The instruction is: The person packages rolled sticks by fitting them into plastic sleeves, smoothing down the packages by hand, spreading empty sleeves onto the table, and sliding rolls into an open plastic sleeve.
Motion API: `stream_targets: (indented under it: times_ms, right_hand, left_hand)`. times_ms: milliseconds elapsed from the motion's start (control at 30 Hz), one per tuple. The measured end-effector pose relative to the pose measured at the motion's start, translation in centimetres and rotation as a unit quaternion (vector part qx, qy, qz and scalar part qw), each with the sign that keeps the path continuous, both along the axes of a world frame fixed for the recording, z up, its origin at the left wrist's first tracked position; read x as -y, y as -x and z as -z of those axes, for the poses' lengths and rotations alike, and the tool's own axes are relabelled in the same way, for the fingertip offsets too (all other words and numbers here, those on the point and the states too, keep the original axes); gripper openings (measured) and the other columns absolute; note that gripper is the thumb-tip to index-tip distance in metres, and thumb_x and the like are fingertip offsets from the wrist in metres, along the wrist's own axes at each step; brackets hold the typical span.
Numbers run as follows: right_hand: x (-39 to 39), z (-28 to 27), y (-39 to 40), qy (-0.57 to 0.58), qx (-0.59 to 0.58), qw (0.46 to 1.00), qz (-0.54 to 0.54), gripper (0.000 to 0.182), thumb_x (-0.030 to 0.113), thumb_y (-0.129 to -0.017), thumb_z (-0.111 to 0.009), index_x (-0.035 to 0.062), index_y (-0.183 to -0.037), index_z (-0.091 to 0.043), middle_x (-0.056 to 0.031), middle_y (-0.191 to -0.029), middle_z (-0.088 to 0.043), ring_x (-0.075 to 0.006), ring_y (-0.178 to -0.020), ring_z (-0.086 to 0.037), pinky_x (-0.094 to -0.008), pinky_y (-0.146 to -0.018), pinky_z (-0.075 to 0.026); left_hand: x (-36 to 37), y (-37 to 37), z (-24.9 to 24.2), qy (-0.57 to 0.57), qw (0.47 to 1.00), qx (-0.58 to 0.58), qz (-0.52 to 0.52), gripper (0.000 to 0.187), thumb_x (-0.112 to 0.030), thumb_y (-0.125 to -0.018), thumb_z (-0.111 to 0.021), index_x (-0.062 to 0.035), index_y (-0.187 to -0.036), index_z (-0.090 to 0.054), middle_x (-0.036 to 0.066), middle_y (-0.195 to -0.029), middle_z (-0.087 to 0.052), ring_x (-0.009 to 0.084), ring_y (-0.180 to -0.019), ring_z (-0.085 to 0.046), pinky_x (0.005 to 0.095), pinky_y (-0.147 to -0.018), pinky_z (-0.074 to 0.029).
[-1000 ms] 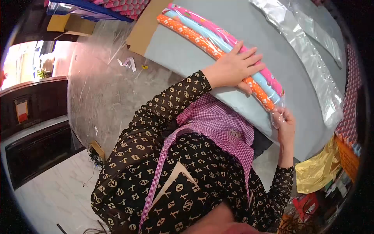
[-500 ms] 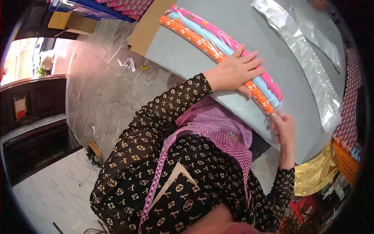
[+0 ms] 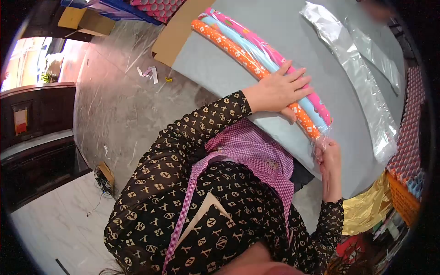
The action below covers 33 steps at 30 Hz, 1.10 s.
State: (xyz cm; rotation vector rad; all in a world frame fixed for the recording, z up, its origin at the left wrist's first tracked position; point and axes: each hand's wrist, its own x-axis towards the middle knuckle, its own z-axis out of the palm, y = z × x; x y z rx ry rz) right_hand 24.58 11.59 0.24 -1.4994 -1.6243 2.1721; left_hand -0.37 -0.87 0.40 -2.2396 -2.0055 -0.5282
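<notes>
Three patterned rolls lie side by side inside a clear plastic sleeve on the grey table: an orange roll with white marks, a light blue roll in the middle, and a pink roll. They look like rolled wrapping paper. My left hand rests across all three, fingers spread. At the near end of the bundle, my right hand is closed on the gathered end of the plastic sleeve; the fingertips are partly hidden.
Flat stacks of clear plastic sleeves lie on the right of the grey table. Beyond the right edge are many stacked rolls and gold sheeting. A cardboard piece and a blue crate are at the upper left.
My right hand has shifted slightly down, its fingers more tightly closed around the sleeve's end. My left hand stays over the rolls, shifted slightly down with them in the view.
</notes>
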Motion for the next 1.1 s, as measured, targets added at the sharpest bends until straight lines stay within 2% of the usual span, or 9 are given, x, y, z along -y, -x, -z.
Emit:
stream_targets:
  times_ms: [133, 200, 233, 300, 800, 1100]
  right_hand:
    - [-0.4, 0.2, 0.1, 0.039, 0.001, 0.999, 0.002, 0.019, 0.017, -0.083, -0.066, 0.0070, -0.070, -0.056, 0.0021, -0.050, -0.045, -0.0066, -0.035, -0.034, -0.0226, -0.032, -0.025]
    - [0.0, -0.2, 0.3, 0.053, -0.008, 0.998, 0.036, 0.017, 0.015, -0.084, -0.064, 0.0055, -0.073, -0.056, 0.0014, -0.051, -0.046, -0.0062, -0.034, -0.033, -0.0220, -0.031, -0.024]
    - [-0.2, -0.2, 0.5, 0.050, -0.008, 0.998, 0.031, 0.017, 0.015, -0.084, -0.064, 0.0055, -0.073, -0.056, 0.0014, -0.051, -0.046, -0.0062, -0.034, -0.033, -0.0220, -0.031, -0.024]
    - [-0.1, -0.2, 0.5, 0.083, -0.019, 0.996, 0.035, 0.015, 0.013, -0.085, -0.062, 0.0047, -0.074, -0.056, 0.0012, -0.051, -0.046, -0.0057, -0.033, -0.032, -0.0215, -0.030, -0.024]
    - [0.1, -0.1, 0.7, 0.083, -0.030, 0.995, 0.047, 0.015, 0.010, -0.087, -0.056, 0.0032, -0.074, -0.054, 0.0022, -0.049, -0.042, -0.0065, -0.031, -0.030, -0.0221, -0.029, -0.023]
    - [0.3, 0.2, 0.5, 0.072, -0.031, 0.996, 0.052, 0.018, 0.017, -0.088, -0.063, 0.0059, -0.076, -0.054, 0.0027, -0.052, -0.043, -0.0055, -0.035, -0.034, -0.0220, -0.032, -0.024]
  left_hand:
    - [-0.3, 0.1, -0.1, 0.013, 1.000, 0.002, 0.003, 0.091, -0.064, -0.064, -0.066, -0.0071, -0.131, -0.048, 0.015, -0.137, -0.046, 0.0331, -0.133, -0.038, 0.0571, -0.110, -0.023]
    - [-0.1, -0.1, 0.0, -0.012, 1.000, -0.004, 0.003, 0.087, -0.064, -0.065, -0.068, -0.0069, -0.128, -0.052, 0.015, -0.133, -0.049, 0.0343, -0.131, -0.040, 0.0573, -0.109, -0.025]
    - [-0.1, -0.1, -0.3, 0.021, 1.000, -0.003, 0.002, 0.092, -0.065, -0.064, -0.065, -0.0062, -0.133, -0.048, 0.015, -0.139, -0.044, 0.0334, -0.134, -0.037, 0.0558, -0.112, -0.022]
    - [0.0, -0.2, -0.5, 0.028, 1.000, -0.002, -0.003, 0.092, -0.065, -0.065, -0.065, -0.0063, -0.133, -0.048, 0.015, -0.140, -0.044, 0.0333, -0.134, -0.037, 0.0556, -0.112, -0.022]
    - [-0.2, -0.2, -0.3, 0.032, 0.999, -0.024, -0.008, 0.091, -0.065, -0.065, -0.066, -0.0078, -0.133, -0.047, 0.015, -0.139, -0.045, 0.0333, -0.136, -0.033, 0.0551, -0.112, -0.022]
    - [-0.2, -0.2, -0.1, 0.027, 1.000, -0.011, -0.004, 0.092, -0.064, -0.066, -0.066, -0.0071, -0.135, -0.045, 0.016, -0.139, -0.045, 0.0333, -0.134, -0.037, 0.0549, -0.112, -0.022]
